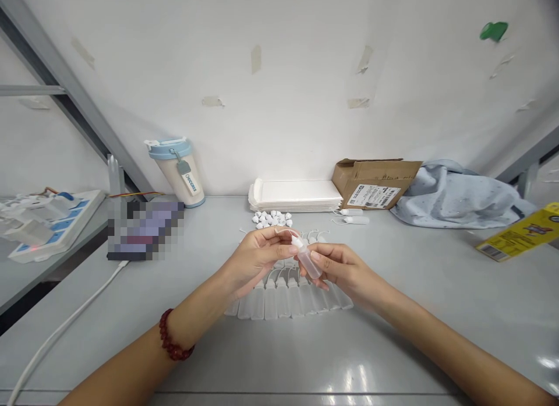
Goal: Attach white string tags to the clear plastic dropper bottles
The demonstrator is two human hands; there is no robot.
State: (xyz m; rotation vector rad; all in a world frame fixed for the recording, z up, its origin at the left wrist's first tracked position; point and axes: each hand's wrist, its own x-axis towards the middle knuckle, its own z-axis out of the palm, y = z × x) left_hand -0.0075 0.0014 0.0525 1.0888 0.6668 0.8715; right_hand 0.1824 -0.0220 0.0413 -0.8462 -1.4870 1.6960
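Observation:
Between my two hands is a small translucent squeeze bottle (311, 265), tilted, with a white tip at its upper left. My right hand (334, 263) grips the bottle's body between thumb and fingers. The thumb and fingers of my left hand (266, 251) close on the white cap (299, 243) at the bottle's neck. Below my hands lies a row of similar translucent bottles (277, 304) with thin strings at their necks; my hands hide part of them. Just beyond my left hand sits a small pile of white caps (273, 219).
White trays (297, 193) are stacked against the wall, with two more small bottles (356, 220) nearby. A cardboard box (371, 182), a light blue cloth (454, 193) and a yellow box (522, 234) stand right. Leftward are a tumbler (179, 173), a phone (148, 228) and a power strip (56, 225).

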